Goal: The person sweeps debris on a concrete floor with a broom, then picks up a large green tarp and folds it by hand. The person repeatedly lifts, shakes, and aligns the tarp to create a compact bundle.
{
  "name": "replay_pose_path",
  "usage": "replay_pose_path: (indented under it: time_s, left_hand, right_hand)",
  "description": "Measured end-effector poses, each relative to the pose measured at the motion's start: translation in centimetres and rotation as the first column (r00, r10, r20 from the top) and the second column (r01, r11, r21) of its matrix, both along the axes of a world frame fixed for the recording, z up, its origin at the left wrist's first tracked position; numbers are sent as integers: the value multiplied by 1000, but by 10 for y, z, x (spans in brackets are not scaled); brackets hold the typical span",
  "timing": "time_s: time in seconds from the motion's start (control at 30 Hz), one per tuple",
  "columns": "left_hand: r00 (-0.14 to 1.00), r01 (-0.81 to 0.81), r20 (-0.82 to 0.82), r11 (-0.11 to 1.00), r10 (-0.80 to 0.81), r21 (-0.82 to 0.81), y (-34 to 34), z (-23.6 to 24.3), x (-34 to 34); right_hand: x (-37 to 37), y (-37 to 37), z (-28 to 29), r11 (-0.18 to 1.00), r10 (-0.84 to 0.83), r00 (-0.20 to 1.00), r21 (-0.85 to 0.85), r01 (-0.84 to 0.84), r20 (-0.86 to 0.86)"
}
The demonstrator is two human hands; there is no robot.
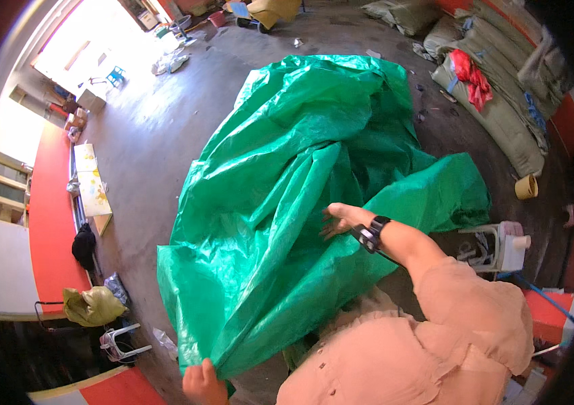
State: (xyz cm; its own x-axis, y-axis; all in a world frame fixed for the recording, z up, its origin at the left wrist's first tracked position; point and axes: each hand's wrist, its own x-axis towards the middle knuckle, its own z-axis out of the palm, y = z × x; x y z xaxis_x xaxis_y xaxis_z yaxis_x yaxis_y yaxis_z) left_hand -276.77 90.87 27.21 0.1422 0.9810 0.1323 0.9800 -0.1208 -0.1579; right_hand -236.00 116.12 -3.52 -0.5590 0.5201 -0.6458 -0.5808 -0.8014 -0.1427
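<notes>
A large green plastic tarp (266,175) lies crumpled across the floor, with deep folds running through its middle. At the lower left, my left hand (204,383) has its fingers closed on the tarp's near corner and lifts that edge. My right hand (343,219), with a black band and a small device at the wrist, reaches over the middle of the tarp. Its fingers are stretched out and slightly blurred, and whether they touch the sheet I cannot tell. The tarp's near edge passes in front of my body.
Stuffed sacks (496,101) with a red bag (470,79) on them line the right wall. A white plastic stool (506,246) stands at the right, near a tape roll (526,187). A yellow sack (91,305) and a painted board (91,179) are by the left wall.
</notes>
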Motion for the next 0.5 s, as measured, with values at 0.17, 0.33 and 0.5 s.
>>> replay_pose_path:
  time_s: [0.17,0.33,0.5]
  left_hand:
    - [965,-127,-231,992,124,-1,-19,38,25]
    - [913,-215,-342,975,223,61,-26,56,43]
    - [937,-124,-307,981,166,150,7,59,35]
  right_hand:
    - [-25,70,-86,974,-135,991,182,133,1]
    - [-47,98,-53,940,-305,950,184,288,70]
    - [-33,120,-18,896,-425,884,231,380,196]
